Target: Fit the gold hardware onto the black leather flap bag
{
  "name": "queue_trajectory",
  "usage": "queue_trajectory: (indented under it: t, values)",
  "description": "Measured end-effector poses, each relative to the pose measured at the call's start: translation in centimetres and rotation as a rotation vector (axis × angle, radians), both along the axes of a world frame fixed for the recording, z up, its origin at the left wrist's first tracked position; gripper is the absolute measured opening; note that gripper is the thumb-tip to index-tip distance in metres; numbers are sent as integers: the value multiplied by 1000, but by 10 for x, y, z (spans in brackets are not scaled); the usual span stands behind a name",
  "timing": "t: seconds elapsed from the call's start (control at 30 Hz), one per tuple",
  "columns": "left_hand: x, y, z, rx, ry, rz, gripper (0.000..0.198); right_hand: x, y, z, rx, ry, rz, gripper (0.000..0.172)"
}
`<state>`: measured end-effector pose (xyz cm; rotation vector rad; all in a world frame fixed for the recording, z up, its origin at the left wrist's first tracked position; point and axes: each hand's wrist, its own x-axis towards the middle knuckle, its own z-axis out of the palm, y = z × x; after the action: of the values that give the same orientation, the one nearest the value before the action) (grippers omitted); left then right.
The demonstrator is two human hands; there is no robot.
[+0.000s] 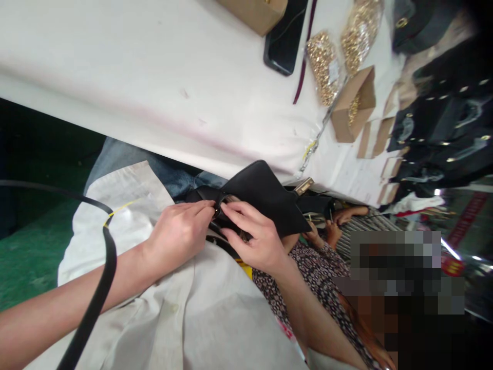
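Observation:
A black leather bag (265, 198) rests on my lap against the table edge. My left hand (179, 228) is closed, its fingertips pinching a small black strap piece (219, 200) at the bag's near side. From the other side my right hand (256, 236) grips the same spot, thumb and fingers bent around it. A small glint of metal shows between the fingertips, partly hidden by them. A gold-coloured metal clasp (305, 186) shows beyond the bag's far edge, close to the table.
On the white table (154, 77) are a phone (285, 46), a dark red strip (302, 77), bags of gold hardware (324, 67) and an open cardboard box (352, 110). Black bags (442, 118) lie beyond. A black cord (110, 257) crosses my left forearm. A co-worker's hands (335, 226) are at right.

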<state>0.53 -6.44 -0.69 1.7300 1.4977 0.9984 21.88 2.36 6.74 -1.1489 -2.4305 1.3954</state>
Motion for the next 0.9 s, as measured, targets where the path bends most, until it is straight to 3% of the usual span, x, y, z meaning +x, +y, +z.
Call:
queue_trajectory:
  t: [0.3,0.57,0.77,0.9]
  values:
    - [-4,10,10,-198,-6,-98,26,-9,-6,-17,375,-190,125,46]
    - [-4,13,16,-246,-29,-86,23,-11,-18,-17,589,-271,91,38]
    - [-3,11,17,-233,-85,-73,24,-15,-30,-19,585,-142,-68,39]
    - [-2,8,13,-232,-119,-57,23,-18,-28,-17,538,-86,-68,33]
